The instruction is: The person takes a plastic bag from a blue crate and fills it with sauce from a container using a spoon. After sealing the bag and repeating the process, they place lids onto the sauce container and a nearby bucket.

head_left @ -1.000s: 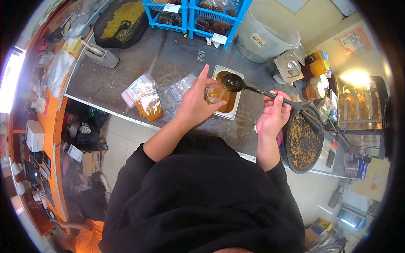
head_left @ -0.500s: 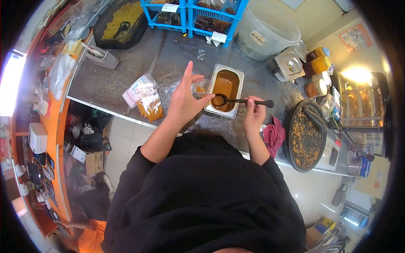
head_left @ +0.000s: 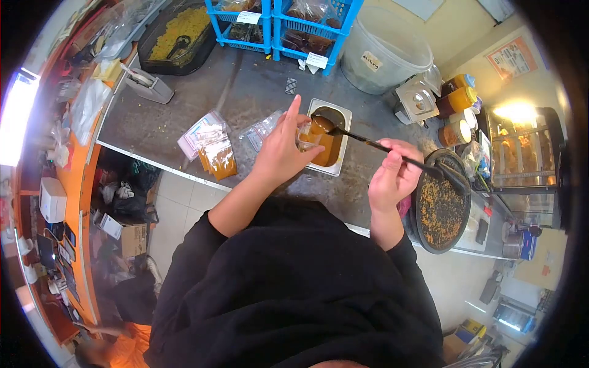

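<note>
My right hand (head_left: 396, 175) grips the long handle of a black ladle (head_left: 374, 146). The ladle's bowl is over the metal pan (head_left: 348, 116) of orange-brown sauce (head_left: 334, 150), right at the mouth of a small clear plastic bag (head_left: 305, 136). My left hand (head_left: 285, 144) holds that bag with thumb and fingers around its mouth, overlapping the pan's left rim. To the left lie flat sachets filled with orange sauce (head_left: 219, 161), their labels upward. Empty clear bags (head_left: 261, 130) lie between the sachets and my left hand.
A large stone mortar (head_left: 442, 218) with crumbly orange bits stands at right. Blue stacked baskets (head_left: 273, 34), a clear tub (head_left: 380, 67) and a dark tray of yellow food (head_left: 178, 37) line the back. A person in orange (head_left: 132, 346) is at lower left.
My right hand has moved right and tilted the ladle, raising its bowl to the bag's mouth. My left hand has shifted slightly right with the bag, over the pan's edge.
</note>
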A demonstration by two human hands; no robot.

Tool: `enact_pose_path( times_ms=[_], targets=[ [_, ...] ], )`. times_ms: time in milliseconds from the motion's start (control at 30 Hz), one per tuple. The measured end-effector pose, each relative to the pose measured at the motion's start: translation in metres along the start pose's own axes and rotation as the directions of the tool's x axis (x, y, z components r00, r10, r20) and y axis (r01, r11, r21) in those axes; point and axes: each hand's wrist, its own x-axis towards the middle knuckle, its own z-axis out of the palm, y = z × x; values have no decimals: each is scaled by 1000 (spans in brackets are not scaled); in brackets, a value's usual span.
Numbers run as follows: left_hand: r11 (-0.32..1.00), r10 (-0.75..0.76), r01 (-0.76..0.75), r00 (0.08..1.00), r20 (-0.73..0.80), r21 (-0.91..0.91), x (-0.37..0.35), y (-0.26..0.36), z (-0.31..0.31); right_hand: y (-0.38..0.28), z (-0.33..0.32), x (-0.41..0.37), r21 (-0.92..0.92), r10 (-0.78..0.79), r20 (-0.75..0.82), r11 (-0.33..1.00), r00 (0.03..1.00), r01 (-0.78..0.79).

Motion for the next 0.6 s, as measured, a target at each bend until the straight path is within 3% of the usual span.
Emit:
enact_pose_path(
  times_ms=[33,133,233,333,433,533,567,600],
  targets=[
    [1000,-16,16,1000,2,-1,1,2,-1,-3,5,1,-16,-39,4,999,999,40],
    [999,-35,35,999,2,-5,2,4,-2,7,-1,-5,39,216,-131,976,968,-213],
    [1000,-4,4,1000,-8,-12,2,2,-2,17,-2,-3,368,552,-204,809,809,-459],
    [1000,14,-15,1000,-15,-22,2,2,-3,22,-7,-4,456,699,-289,702,654,-548],
    [999,13,-14,999,-29,-38,1,1,-4,40,-17,-17,291,557,-315,827,768,-481],
    [999,-20,19,1000,-18,-47,0,5,-8,61,-29,-47,-215,483,-99,844,870,-492],
    [999,-20,18,1000,-23,-51,0,5,-9,71,-36,-60,-407,446,19,821,895,-400],
    [998,-19,18,999,-27,-55,0,6,-10,64,-33,-61,-467,426,120,821,897,-328]
  ],
)
